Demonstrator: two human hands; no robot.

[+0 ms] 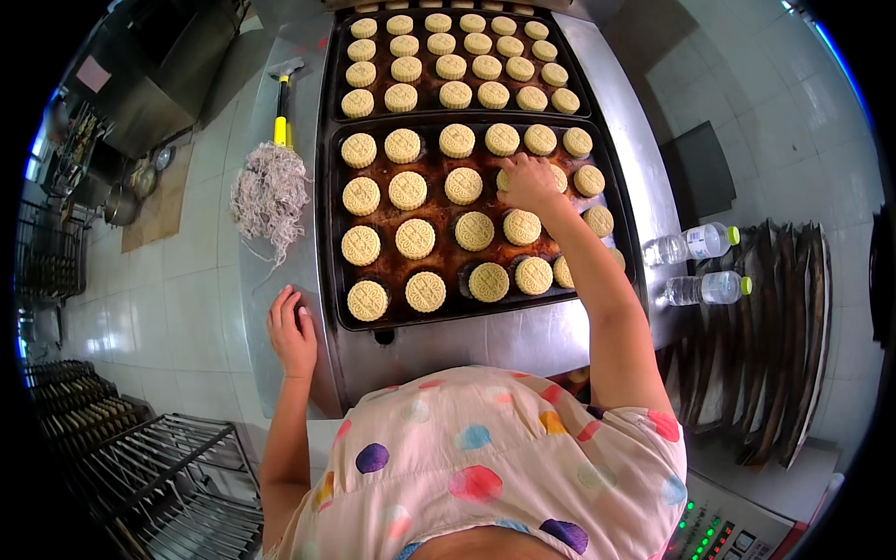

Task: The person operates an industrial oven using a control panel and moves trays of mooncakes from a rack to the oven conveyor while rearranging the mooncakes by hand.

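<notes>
A right hand (527,182) closes its fingers on a pale mooncake (557,177) at two o'clock on the near tray (333,233); the left hand (292,334) rests flat, fingers loose, on the table edge (257,308). A hard pinch could dent its pattern.

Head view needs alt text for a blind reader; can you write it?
A person's right hand touches a pale round cake on the near baking tray, while the left hand rests on the steel table. A second filled tray sits behind.
</notes>
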